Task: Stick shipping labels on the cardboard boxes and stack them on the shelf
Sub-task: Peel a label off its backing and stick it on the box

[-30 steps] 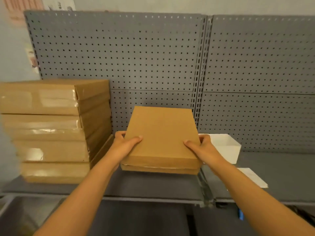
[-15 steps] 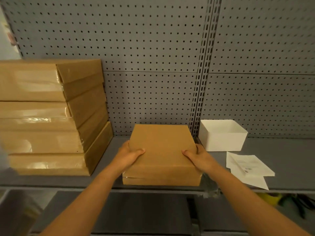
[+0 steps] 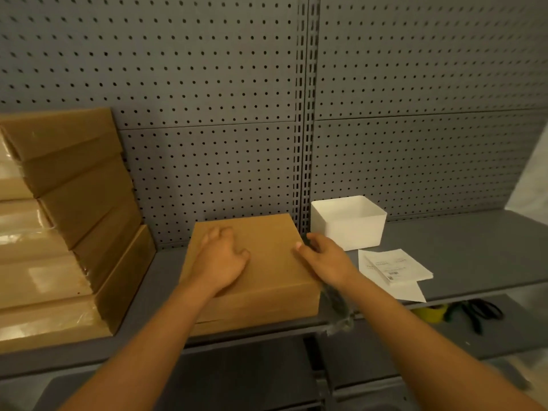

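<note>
While the cardboard box [image 3: 255,271] is lying flat on the shelf [image 3: 462,247], the left hand [image 3: 221,264] is pressing it open-fingered; the right hand [image 3: 324,259], fingers loose, is touching its edge. Pushing sideways risks knocking the white bin [image 3: 350,222].

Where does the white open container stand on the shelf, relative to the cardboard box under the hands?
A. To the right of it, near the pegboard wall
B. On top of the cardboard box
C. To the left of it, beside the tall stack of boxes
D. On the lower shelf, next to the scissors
A. The white container stands on the shelf to the right of the cardboard box, close to the pegboard wall, behind the paper labels.
</note>
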`<state>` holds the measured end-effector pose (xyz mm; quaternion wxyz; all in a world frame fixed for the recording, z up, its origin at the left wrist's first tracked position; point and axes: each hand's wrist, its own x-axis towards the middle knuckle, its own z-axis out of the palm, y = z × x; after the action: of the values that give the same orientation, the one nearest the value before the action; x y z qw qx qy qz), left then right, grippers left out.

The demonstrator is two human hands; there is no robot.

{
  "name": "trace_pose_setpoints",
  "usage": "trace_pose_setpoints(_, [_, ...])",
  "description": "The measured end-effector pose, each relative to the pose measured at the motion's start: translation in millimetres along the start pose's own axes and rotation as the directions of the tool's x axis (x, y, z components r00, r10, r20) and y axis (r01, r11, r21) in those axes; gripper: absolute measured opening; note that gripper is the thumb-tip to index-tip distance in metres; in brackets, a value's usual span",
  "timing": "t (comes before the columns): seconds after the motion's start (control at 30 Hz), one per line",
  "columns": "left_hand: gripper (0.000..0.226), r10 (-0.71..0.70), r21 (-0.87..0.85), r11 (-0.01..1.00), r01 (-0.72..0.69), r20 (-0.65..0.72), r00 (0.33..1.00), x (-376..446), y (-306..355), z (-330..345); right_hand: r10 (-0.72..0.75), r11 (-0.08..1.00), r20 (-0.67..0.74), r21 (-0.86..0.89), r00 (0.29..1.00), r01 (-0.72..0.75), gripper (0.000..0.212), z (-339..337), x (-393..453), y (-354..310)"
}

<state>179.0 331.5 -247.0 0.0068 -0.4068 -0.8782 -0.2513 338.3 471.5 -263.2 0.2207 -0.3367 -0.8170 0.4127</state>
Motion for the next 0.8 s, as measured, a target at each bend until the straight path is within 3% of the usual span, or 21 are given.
trace_pose_setpoints(0.13, [0.046,0.182,-0.147,0.974,-0.170,0.070,0.981,4.4,50.2,19.1,-0.043,0.994,-0.069,-0.108,0.997,0.036,0.038,-31.4,1.8,14.9])
trace_pose_setpoints(0.33, [0.028,0.362,-0.291,0.903,-0.317,0.112,0.926,11.6,127.3,53.0,0.039,0.976,-0.140,-0.205,0.989,-0.068,0.026,-95.4,14.7,67.5])
trace_pose_setpoints(0.5, [0.030,0.290,-0.354,0.915,-0.196,0.236,0.927,19.7,177.8,92.2,0.114,0.921,-0.088,-0.364,0.990,-0.138,0.026,-134.2,29.7,118.2])
trace_pose_setpoints(0.8, [0.017,0.054,-0.304,0.947,0.104,0.471,0.881,20.5,190.5,155.8,0.276,0.725,-0.084,-0.635,0.957,-0.265,0.073,-142.5,39.5,170.3])
